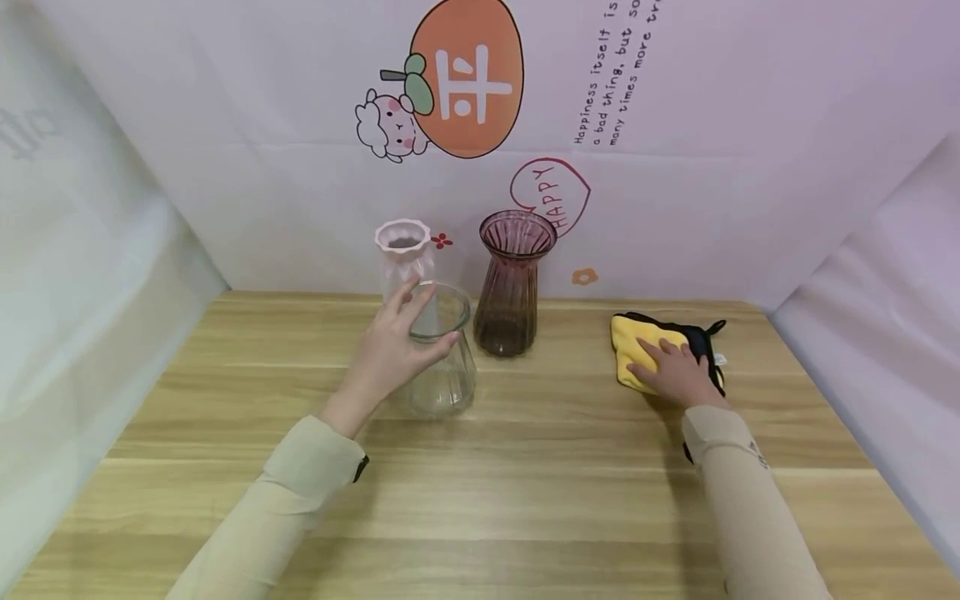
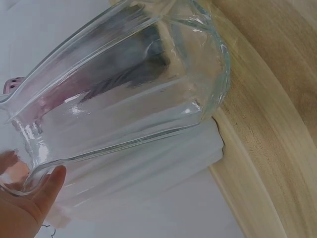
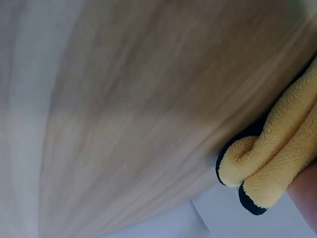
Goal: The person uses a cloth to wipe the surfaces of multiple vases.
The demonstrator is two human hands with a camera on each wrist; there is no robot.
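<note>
Clear vase [image 1: 441, 390], left hand [image 1: 388, 343] gripping rim, right hand [image 1: 681, 373] spread on yellow cloth [image 1: 628, 337], "HAPPY" backdrop [image 1: 675, 217]

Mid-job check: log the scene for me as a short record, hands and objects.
Left hand: holds the clear glass vase by its rim
Right hand: rests on the folded yellow-and-black cloth
Pale pink vase: upright, behind the clear one, partly hidden
Purple vase: upright, right of the pink one
Table: wood-grain top

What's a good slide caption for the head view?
Left hand holds the clear vase; right hand rests on the cloth.
</note>
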